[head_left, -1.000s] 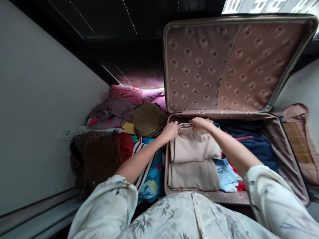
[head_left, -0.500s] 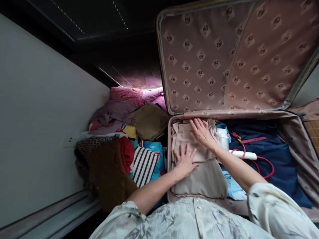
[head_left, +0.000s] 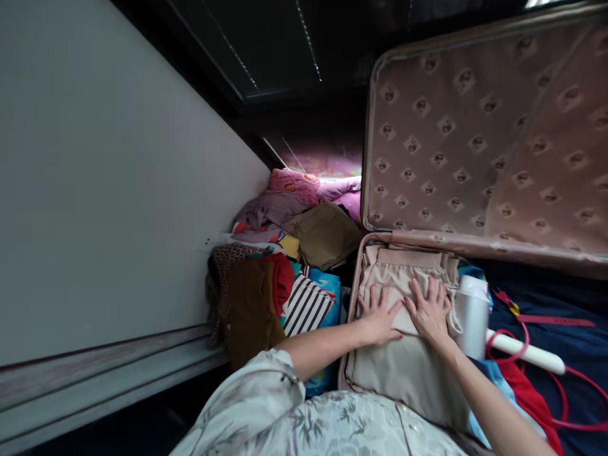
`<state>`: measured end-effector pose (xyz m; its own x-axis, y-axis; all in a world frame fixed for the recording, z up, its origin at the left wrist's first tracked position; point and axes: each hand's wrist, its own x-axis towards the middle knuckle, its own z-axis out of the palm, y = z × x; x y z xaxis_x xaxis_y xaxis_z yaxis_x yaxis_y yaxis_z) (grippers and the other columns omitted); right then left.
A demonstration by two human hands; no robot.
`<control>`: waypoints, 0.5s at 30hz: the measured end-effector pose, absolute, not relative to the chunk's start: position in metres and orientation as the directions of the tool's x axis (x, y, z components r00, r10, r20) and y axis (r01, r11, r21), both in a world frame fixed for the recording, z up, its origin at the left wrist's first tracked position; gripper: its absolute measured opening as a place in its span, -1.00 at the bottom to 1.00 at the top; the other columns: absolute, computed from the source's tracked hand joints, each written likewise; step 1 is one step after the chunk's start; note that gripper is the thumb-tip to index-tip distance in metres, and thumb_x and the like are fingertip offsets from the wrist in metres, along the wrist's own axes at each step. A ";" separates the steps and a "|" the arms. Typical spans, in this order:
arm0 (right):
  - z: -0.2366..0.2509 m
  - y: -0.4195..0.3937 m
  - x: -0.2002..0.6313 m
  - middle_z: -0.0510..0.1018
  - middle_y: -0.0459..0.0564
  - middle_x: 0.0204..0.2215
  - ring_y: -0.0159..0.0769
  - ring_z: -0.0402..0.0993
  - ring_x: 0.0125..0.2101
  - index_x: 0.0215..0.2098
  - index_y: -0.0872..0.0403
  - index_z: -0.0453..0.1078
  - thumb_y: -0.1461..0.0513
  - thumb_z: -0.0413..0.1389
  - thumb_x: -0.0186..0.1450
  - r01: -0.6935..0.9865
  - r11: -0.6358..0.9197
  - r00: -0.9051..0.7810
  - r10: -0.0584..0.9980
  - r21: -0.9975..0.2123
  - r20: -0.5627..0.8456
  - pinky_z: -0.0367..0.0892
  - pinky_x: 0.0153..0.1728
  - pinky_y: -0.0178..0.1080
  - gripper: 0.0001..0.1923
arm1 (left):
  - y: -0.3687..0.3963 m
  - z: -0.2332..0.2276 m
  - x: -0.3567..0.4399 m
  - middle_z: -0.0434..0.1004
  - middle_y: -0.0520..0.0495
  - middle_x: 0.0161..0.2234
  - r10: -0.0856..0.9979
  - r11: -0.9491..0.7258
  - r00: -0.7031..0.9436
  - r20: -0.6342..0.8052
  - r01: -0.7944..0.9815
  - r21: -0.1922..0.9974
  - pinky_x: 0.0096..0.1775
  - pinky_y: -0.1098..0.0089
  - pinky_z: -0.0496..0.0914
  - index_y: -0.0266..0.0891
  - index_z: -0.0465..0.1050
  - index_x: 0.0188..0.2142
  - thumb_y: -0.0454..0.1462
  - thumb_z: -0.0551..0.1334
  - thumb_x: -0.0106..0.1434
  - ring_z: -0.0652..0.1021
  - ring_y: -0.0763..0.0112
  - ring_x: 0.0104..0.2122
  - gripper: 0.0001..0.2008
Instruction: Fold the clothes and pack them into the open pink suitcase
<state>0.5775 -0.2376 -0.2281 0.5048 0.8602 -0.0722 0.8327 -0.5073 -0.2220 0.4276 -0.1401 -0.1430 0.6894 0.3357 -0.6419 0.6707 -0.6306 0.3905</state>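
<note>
Folded beige trousers with a gathered waistband lie in the left end of an open suitcase. My left hand rests flat on the cloth with fingers spread. Beside it, my right hand presses on the same trousers, fingers also spread, its thumb close to the left hand's. Just right of the trousers stands a white cylindrical container. A white wand-like appliance with a pink-red cord lies farther right on dark blue cloth.
The suitcase lid, lined with pink patterned fabric, stands raised behind. To the left are piled clothes: a brown garment, a striped black-and-white cloth and an olive cloth. A pale wall borders the left side.
The view has swung left, so the suitcase sits farther right. My right hand has come down from the waistband to the middle of the trousers, beside my left hand.
</note>
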 end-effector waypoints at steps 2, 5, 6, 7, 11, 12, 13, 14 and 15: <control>-0.223 -0.249 0.568 -0.16 0.23 0.50 0.35 -0.21 0.43 0.50 -0.12 0.01 -0.03 -0.08 0.47 0.834 -0.506 0.518 0.856 -0.220 -0.004 0.07 0.20 0.35 -0.32 | -0.130 -0.119 0.414 -0.19 -0.41 0.49 0.249 -0.627 0.790 -0.561 0.573 0.528 0.21 -0.54 0.01 -0.14 0.12 0.44 0.10 0.36 0.23 -0.13 -0.51 0.42 -0.10; -0.217 -0.263 0.552 -0.21 0.27 0.51 0.41 -0.19 0.42 0.50 -0.06 0.03 0.01 -0.04 0.46 0.813 -0.537 0.560 0.827 -0.225 0.052 0.09 0.18 0.35 -0.32 | -0.096 -0.085 0.389 0.25 -0.36 0.34 0.300 -0.583 0.928 -0.222 0.362 0.727 0.29 0.00 0.29 -0.24 0.40 0.27 -0.05 0.27 0.36 0.32 -0.05 0.33 -0.44; -0.215 -0.264 0.547 -0.21 0.28 0.51 0.43 -0.19 0.42 0.50 -0.05 0.04 0.02 -0.03 0.46 0.812 -0.538 0.562 0.826 -0.227 0.054 0.09 0.18 0.35 -0.32 | -0.078 -0.078 0.382 0.39 -0.31 0.25 0.395 -0.572 0.913 -0.103 0.332 0.750 0.25 0.14 0.35 -0.23 0.46 0.20 -0.11 0.22 0.41 0.44 0.11 0.24 -0.56; -0.213 -0.265 0.542 -0.21 0.28 0.51 0.43 -0.19 0.42 0.49 -0.04 0.05 0.03 -0.02 0.46 0.820 -0.524 0.548 0.835 -0.228 0.051 0.08 0.18 0.36 -0.33 | -0.058 -0.073 0.377 0.48 -0.26 0.15 0.509 -0.564 0.861 -0.011 0.344 0.751 0.21 0.21 0.40 -0.22 0.50 0.13 -0.16 0.17 0.44 0.51 0.20 0.16 -0.65; -0.209 -0.260 0.521 -0.04 0.20 0.49 0.27 -0.15 0.44 0.45 -0.12 0.16 0.08 -0.05 0.47 0.891 -0.375 0.393 0.919 -0.256 0.020 -0.02 0.26 0.29 -0.41 | 0.034 -0.090 0.365 0.55 -0.21 0.03 0.800 -0.502 0.597 0.051 0.622 0.601 0.15 0.16 0.44 -0.20 0.46 0.16 -0.28 0.15 0.44 0.56 0.21 0.07 -0.66; -0.210 -0.259 0.516 0.02 0.17 0.47 0.22 -0.12 0.44 0.43 -0.14 0.20 0.08 -0.06 0.47 0.899 -0.347 0.364 0.931 -0.266 0.017 -0.02 0.27 0.27 -0.43 | 0.053 -0.103 0.366 0.53 -0.25 0.08 0.825 -0.474 0.564 -0.010 0.703 0.531 0.18 0.12 0.41 -0.21 0.41 0.22 -0.28 0.19 0.42 0.53 0.16 0.11 -0.60; -0.212 -0.258 0.512 0.07 0.15 0.46 0.18 -0.10 0.44 0.41 -0.15 0.23 0.09 -0.06 0.47 0.903 -0.332 0.349 0.937 -0.273 0.016 -0.02 0.28 0.24 -0.45 | 0.069 -0.118 0.368 0.48 -0.30 0.14 0.838 -0.446 0.538 -0.093 0.773 0.451 0.20 0.08 0.38 -0.23 0.35 0.28 -0.27 0.23 0.39 0.50 0.09 0.16 -0.52; -0.214 -0.257 0.509 0.11 0.14 0.45 0.15 -0.08 0.43 0.39 -0.16 0.26 0.08 -0.06 0.47 0.903 -0.329 0.346 0.938 -0.276 0.015 -0.02 0.28 0.22 -0.46 | 0.080 -0.135 0.371 0.41 -0.36 0.22 0.835 -0.426 0.516 -0.190 0.826 0.369 0.22 0.03 0.35 -0.24 0.28 0.33 -0.24 0.28 0.36 0.44 -0.01 0.22 -0.42; -0.217 -0.257 0.507 0.13 0.13 0.44 0.13 -0.06 0.43 0.37 -0.16 0.29 0.08 -0.06 0.47 0.903 -0.331 0.348 0.937 -0.274 0.015 -0.01 0.28 0.21 -0.48 | 0.088 -0.153 0.376 0.31 -0.42 0.29 0.822 -0.415 0.492 -0.287 0.863 0.290 0.24 -0.04 0.31 -0.24 0.20 0.38 -0.21 0.34 0.32 0.35 -0.12 0.29 -0.31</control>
